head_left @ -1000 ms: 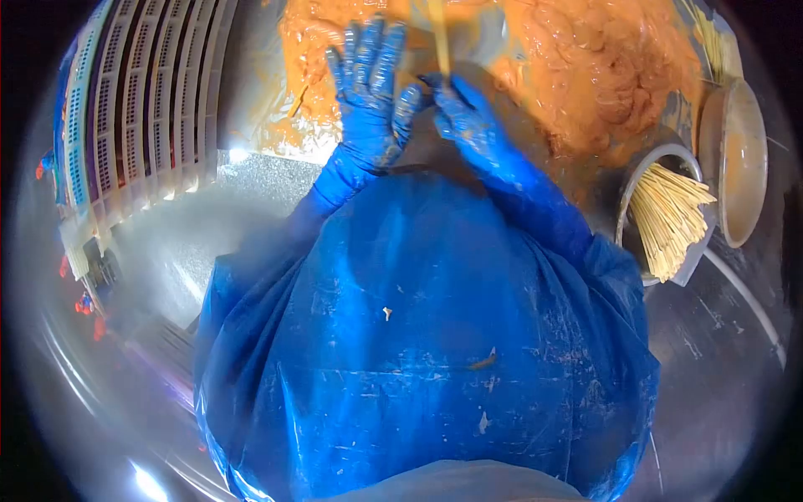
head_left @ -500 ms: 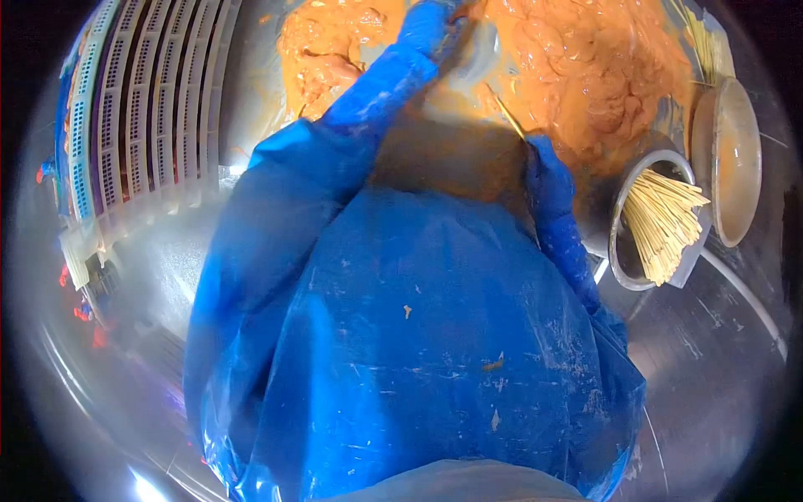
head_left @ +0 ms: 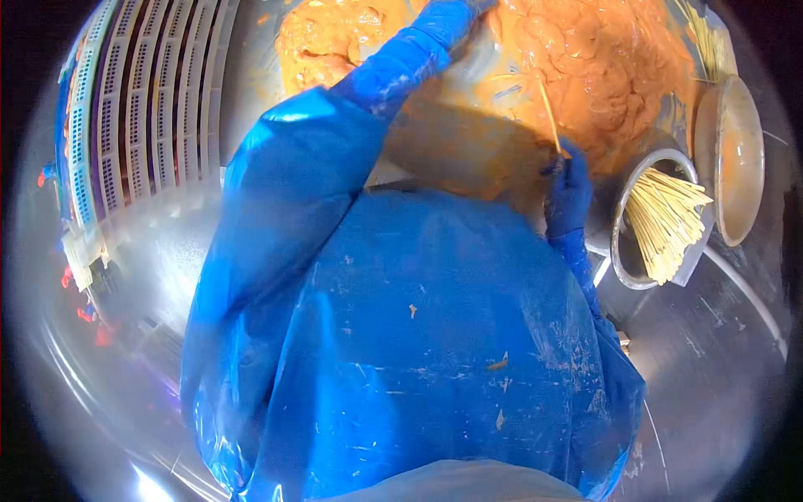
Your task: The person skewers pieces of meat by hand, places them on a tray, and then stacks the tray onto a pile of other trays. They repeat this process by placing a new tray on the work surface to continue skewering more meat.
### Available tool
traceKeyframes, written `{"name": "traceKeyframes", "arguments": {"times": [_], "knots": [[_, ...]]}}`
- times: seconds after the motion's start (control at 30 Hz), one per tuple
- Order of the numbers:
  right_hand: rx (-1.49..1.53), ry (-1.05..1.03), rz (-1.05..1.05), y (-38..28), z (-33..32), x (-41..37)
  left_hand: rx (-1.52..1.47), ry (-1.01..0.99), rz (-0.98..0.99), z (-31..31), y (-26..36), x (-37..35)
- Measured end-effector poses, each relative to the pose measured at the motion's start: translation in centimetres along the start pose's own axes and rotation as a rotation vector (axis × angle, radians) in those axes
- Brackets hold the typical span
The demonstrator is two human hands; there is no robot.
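Note:
In a blue glove, my right hand [head_left: 569, 188] is closed around the lower end of a thin bamboo skewer [head_left: 548, 113]. The skewer points up and away, its far end at the edge of a large heap of orange marinated meat [head_left: 594, 58]. My left hand [head_left: 460, 12], also gloved in blue, reaches to the top edge of the view between that heap and a smaller heap of meat [head_left: 322, 42]. Its fingers are cut off by the frame, so what they touch does not show.
Right of my right hand, a metal cup [head_left: 621, 251] lies tilted with many bamboo skewers [head_left: 665, 222] in it. Beyond it stand a metal bowl [head_left: 740, 167] and another skewer bundle [head_left: 709, 46]. Stacked plastic trays [head_left: 138, 109] line the left. Orange marinade smears the metal table [head_left: 452, 155].
My right hand has moved slightly right and turned, and more of the skewer now shows. My left hand has shifted a little to the right along the top edge.

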State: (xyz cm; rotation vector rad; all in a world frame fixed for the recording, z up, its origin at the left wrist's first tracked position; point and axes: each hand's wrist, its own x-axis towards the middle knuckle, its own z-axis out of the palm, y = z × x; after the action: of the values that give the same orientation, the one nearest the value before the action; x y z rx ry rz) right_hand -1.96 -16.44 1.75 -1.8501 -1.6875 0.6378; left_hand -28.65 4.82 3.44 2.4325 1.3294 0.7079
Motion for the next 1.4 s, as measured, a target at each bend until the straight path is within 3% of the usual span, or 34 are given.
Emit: {"name": "traceKeyframes", "arguments": {"times": [0.03,0.1,0.13,0.2,0.23,0.3,0.33,0.4,0.43,0.5,0.57,0.63,0.67,0.7,0.77,0.8,0.83,0.9,0.93,0.97,1.03,1.13,1.23,1.3,1.33,1.4], "knots": [[-0.003,0.002,-0.007,-1.0,-0.3,-0.2,0.001,0.007,0.0,2.1,-1.3,-0.2],[0.367,-0.137,0.011,-2.6,-0.8,-0.7,-0.452,-0.12,-0.114,7.4,-3.3,-1.2],[0.372,-0.131,0.015,-1.3,-0.6,-1.0,0.048,0.007,0.156,4.3,0.4,-3.9],[0.004,-0.06,0.005,3.0,-0.5,-1.4,0.034,0.052,0.225,4.5,1.7,-7.4],[0.008,-0.062,0.008,3.8,-0.9,-1.2,0.036,0.047,0.224,4.7,1.7,-9.6],[-0.057,0.019,-0.074,4.3,-1.6,-1.2,0.036,-0.071,0.492,4.3,1.5,-13.3],[-0.056,0.015,-0.072,4.1,-1.5,-1.3,0.035,-0.074,0.489,3.8,0.7,-13.6],[-0.011,-0.086,0.052,3.2,-1.1,-1.4,-1.099,-0.028,0.781,1.2,0.1,-12.2],[-0.013,-0.091,0.052,2.6,-0.8,-1.3,-1.101,-0.025,0.776,0.1,1.6,-12.7],[-0.012,-0.036,-0.176,0.9,0.0,-0.9,-0.196,0.233,-0.242,-3.3,6.9,-14.4],[-0.003,-0.143,-0.21,-1.8,0.0,-0.3,-0.227,0.292,-0.178,-0.9,6.2,-15.5],[0.006,-0.237,-0.238,-2.3,0.2,0.2,-0.023,0.122,-0.181,0.9,4.4,-16.6],[-0.058,-0.216,-0.189,-2.0,0.3,0.6,-0.516,0.227,-0.304,1.7,3.9,-15.8],[-0.123,-0.197,-0.146,-1.7,0.2,0.9,-0.518,0.235,-0.305,1.9,3.5,-16.3],[-0.133,-0.088,-0.151,-0.9,-0.5,1.6,0.014,-0.015,0.034,0.4,2.4,-16.6],[-0.137,0.021,-0.138,-0.3,-0.8,1.7,-0.138,0.035,0.184,-0.6,2.5,-16.2],[-0.138,0.018,-0.139,0.7,-0.9,1.5,-0.138,0.036,0.181,-1.6,2.8,-16.3],[-0.121,-0.094,-0.193,1.9,-1.0,0.7,0.168,0.235,0.069,-3.2,3.9,-16.8],[-0.123,-0.095,-0.19,2.5,-1.0,0.3,-0.514,0.328,-0.318,-0.8,3.0,-17.9],[-0.1,-0.106,-0.21,2.4,-1.2,0.0,-0.515,0.328,-0.323,-0.3,3.8,-17.8],[-0.076,-0.125,-0.236,2.3,-1.0,-0.5,-0.04,0.047,0.085,0.5,5.5,-17.7],[-0.095,-0.085,-0.235,1.9,-0.8,-1.2,-0.003,0.085,0.066,1.2,5.1,-16.7],[0.022,-0.175,-0.162,1.2,-1.1,-1.3,0.126,0.062,0.011,1.2,4.7,-15.5],[0.025,-0.089,-0.16,2.0,-0.6,-1.2,0.005,-0.178,-0.129,1.1,3.9,-14.2],[0.024,-0.086,-0.159,2.5,-0.6,-1.3,0.004,-0.177,-0.127,1.1,3.7,-13.9],[0.028,-0.041,-0.121,1.5,-1.4,-1.4,-0.845,-0.255,-0.319,1.0,3.7,-13.6]]}}
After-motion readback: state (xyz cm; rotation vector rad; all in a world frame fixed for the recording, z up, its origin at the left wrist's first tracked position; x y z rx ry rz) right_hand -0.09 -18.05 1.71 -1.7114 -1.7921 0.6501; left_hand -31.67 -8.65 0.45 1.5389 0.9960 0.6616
